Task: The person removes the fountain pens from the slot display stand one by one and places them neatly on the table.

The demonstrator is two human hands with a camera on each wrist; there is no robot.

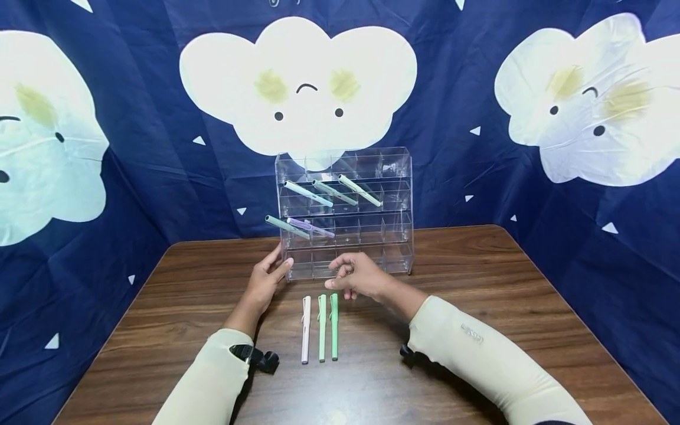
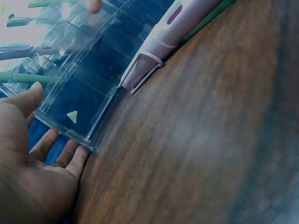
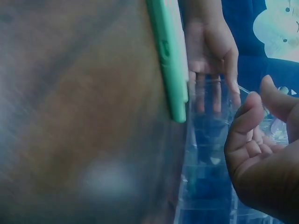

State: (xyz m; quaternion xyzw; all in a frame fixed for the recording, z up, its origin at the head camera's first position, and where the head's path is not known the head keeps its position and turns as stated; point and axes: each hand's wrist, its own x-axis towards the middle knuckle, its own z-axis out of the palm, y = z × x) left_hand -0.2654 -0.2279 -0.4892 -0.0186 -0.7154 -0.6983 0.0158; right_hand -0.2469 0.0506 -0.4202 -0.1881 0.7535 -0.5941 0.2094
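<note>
A clear plastic pen rack with stepped compartments stands at the back of the table. My left hand holds its left side near the bottom, thumb at the front edge and fingers along the outer side. In front of the rack's lower tier hovers my right hand, fingers loosely curled, nothing between thumb and fingertips. Below the hands lie a pale pink pen, a light green pen and a brighter green pen, side by side, clips toward the rack.
Several capped pens lean in the rack: a light blue pen, a grey-green pen and a pale green pen higher up, a teal pen and a lilac pen lower. Blue cloud-print cloth surrounds the wooden table.
</note>
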